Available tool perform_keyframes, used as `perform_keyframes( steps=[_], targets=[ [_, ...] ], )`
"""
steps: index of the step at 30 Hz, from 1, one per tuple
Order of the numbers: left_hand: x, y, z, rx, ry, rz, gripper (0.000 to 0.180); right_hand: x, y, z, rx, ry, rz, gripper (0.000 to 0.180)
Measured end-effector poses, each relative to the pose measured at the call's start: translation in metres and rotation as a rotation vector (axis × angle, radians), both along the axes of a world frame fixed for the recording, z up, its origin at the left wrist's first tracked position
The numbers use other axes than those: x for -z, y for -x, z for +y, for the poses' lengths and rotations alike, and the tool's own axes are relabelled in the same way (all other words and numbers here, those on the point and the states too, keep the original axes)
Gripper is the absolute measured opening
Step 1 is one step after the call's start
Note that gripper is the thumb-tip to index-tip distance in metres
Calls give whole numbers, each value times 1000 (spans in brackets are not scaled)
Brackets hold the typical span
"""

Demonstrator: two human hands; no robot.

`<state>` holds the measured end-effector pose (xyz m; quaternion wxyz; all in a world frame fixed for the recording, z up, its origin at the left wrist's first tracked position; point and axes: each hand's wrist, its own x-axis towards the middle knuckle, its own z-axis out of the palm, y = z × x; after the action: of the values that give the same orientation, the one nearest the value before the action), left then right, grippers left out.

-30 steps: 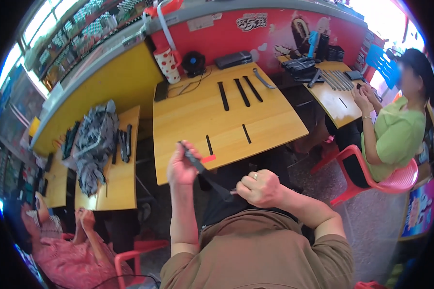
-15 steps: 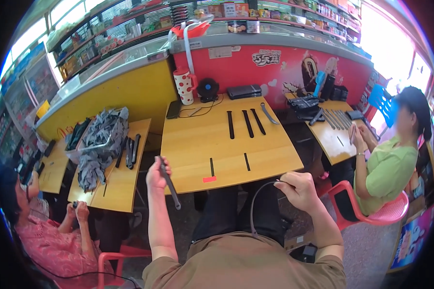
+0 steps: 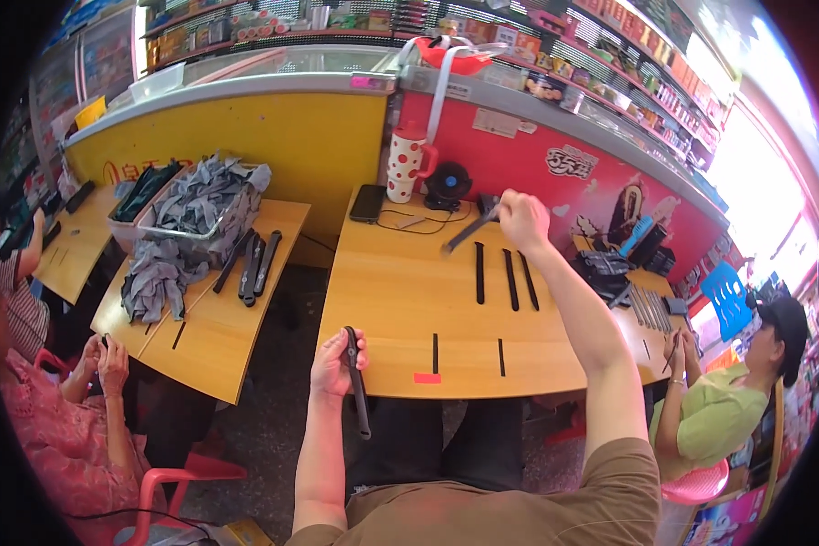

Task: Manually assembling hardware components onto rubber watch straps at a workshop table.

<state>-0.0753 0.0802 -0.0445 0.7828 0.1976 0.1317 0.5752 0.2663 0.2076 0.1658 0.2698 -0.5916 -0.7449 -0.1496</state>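
Head view shows a wooden table [image 3: 400, 300] in front of the person, and a second table [image 3: 209, 318] to its left with a heap of grey cloth [image 3: 191, 214] on it. Behind both stands a long counter, yellow [image 3: 273, 146] on the left and red on the right.

On the near table, three black strips [image 3: 505, 278] lie side by side, each with its long axis running away from the person. Closer to the near edge are two short black marks [image 3: 469, 350] and a small red tag [image 3: 427, 378]. At the far edge stand a spotted mug [image 3: 405, 164], a black fan [image 3: 448, 187] and a dark phone [image 3: 369, 202].

The right hand [image 3: 521, 218] is stretched out over the far part of the table and is closed around one end of a dark strip [image 3: 469, 232]. This strip is lifted above the wood and tilted — its free end points down and to the left, toward the table's middle.

The left hand [image 3: 337, 359] is at the near edge of the table, closed around a black tool [image 3: 356, 378]. The tool's long axis runs nearly toward the person — the upper end is in the fist, and the lower end points down past the table edge, over the lap.

Two other people sit nearby: one in a green shirt [image 3: 719, 419] at the right, one in pink [image 3: 55, 428] at the left.
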Motion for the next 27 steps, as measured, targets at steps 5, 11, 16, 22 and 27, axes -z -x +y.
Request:
perform_keyframes(
  steps=[5,11,16,22,27],
  targets=[
    [-8,0,-3,4,26,10,28,35,22,49,68,-308,-110,8],
    [-10,-1,-4,15,24,15,28,169,28,-5,-54,99,-284,6],
    [-10,0,-3,6,18,36,28,177,37,-36,-140,134,-105,12],
    [-13,1,-3,0,-14,72,27,161,34,-36,-133,283,-25,16],
    [-20,4,-13,9,-29,184,23,159,36,-81,-240,159,303,18]
  ],
)
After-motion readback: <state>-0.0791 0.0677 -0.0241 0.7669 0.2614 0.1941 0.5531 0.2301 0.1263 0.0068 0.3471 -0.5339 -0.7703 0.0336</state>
